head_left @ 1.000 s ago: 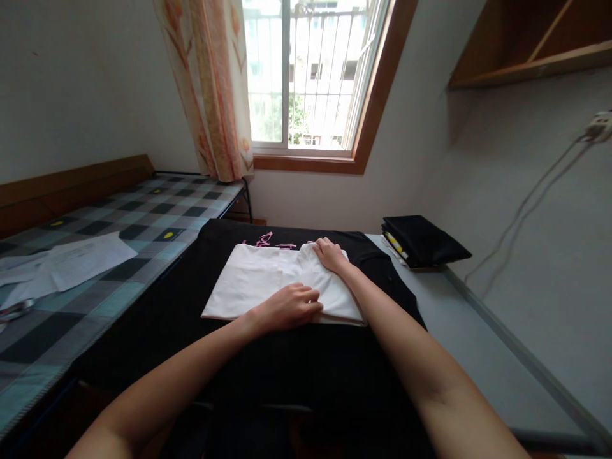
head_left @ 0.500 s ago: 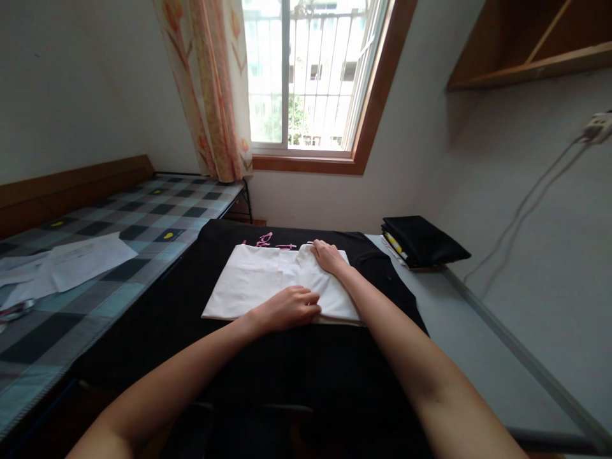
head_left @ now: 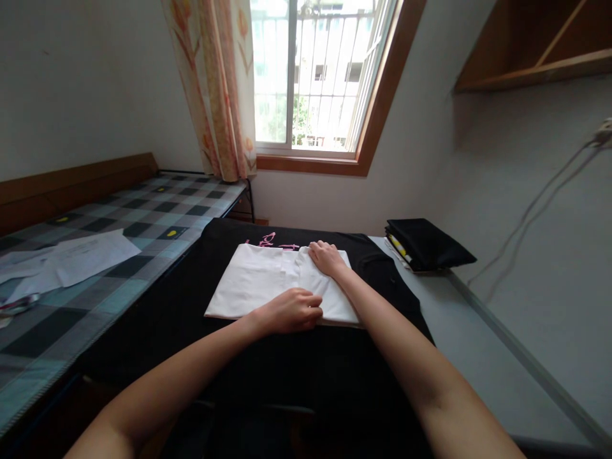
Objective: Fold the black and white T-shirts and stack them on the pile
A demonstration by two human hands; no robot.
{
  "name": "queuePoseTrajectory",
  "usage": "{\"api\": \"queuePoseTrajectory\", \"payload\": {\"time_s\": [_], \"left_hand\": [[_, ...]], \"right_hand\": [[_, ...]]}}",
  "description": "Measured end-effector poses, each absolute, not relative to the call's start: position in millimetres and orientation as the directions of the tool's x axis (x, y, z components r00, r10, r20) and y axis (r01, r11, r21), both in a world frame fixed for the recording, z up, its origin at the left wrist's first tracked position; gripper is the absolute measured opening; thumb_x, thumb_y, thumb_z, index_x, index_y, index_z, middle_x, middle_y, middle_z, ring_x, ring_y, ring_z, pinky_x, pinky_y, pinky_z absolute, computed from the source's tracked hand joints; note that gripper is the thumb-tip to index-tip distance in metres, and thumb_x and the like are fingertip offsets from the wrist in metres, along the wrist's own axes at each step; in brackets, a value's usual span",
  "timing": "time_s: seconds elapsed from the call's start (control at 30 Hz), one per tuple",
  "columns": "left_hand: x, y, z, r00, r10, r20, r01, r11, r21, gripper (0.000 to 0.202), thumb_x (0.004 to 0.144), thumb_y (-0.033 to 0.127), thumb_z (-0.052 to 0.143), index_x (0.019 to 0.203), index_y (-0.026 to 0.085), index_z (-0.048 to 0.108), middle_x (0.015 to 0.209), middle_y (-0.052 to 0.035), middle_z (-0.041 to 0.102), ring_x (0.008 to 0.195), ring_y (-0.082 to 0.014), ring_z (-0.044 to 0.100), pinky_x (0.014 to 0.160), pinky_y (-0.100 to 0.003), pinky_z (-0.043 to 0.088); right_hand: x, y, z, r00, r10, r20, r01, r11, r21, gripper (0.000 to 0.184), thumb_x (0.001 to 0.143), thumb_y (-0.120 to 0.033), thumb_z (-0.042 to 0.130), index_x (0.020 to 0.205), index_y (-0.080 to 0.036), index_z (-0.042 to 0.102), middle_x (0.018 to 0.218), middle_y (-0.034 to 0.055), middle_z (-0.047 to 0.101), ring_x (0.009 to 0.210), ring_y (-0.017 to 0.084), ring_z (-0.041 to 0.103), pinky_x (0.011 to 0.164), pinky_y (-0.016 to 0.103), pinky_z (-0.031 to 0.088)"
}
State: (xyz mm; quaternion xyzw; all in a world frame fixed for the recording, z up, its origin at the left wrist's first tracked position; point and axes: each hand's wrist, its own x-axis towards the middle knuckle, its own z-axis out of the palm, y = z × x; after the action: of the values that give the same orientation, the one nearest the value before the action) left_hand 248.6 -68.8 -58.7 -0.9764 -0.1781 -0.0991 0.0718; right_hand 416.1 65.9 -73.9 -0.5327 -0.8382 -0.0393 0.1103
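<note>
A folded white garment (head_left: 248, 280) lies flat on a black cloth with pink lettering, with a fold line running down near its middle. My left hand (head_left: 297, 310) is closed at the garment's near edge, fingers curled on it; the fingertips are partly hidden. My right hand (head_left: 326, 258) rests on the garment's far right part, its fingers stretched over the cloth near the far edge. Slight wrinkles show between the two hands.
The black cloth (head_left: 182, 299) covers the table under the garment. A black folder-like case (head_left: 428, 243) with papers lies at the back right. To the left is a checkered bed (head_left: 191, 207) with paper sheets (head_left: 90, 255). A window (head_left: 315, 83) stands behind.
The whole view has shifted slightly, so the scene sits a little farther right. My right hand has moved slightly left along the far edge, while my left hand stays at the near edge.
</note>
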Motion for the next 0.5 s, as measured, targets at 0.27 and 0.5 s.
{"api": "queuePoseTrajectory", "payload": {"time_s": [0.27, 0.5], "left_hand": [[241.4, -65.2, -44.2, 0.543, 0.795, 0.271, 0.814, -0.577, 0.063, 0.037, 0.096, 0.044, 0.042, 0.09, 0.016, 0.066, 0.09, -0.0083, 0.067, 0.079, -0.02, 0.063, 0.07, -0.03, 0.046], [216.2, -52.3, -34.9, 0.178, 0.979, -0.098, 0.983, -0.182, -0.031, 0.057, 0.081, 0.065, 0.051, 0.092, 0.013, 0.072, 0.093, -0.0178, 0.071, 0.089, -0.0325, 0.067, 0.073, -0.037, 0.05]], "right_hand": [[416.5, 49.8, -65.2, -0.387, 0.833, 0.394, 0.883, 0.458, -0.1, 0.03, 0.096, -0.033, 0.042, 0.114, -0.021, 0.064, 0.116, 0.0115, 0.062, 0.107, 0.025, 0.052, 0.09, 0.036, 0.032], [361.8, 50.2, -57.5, -0.332, 0.931, 0.154, 0.87, 0.365, -0.33, 0.035, 0.096, -0.04, 0.043, 0.09, -0.02, 0.071, 0.093, 0.008, 0.072, 0.091, 0.022, 0.062, 0.087, 0.034, 0.035]]}}
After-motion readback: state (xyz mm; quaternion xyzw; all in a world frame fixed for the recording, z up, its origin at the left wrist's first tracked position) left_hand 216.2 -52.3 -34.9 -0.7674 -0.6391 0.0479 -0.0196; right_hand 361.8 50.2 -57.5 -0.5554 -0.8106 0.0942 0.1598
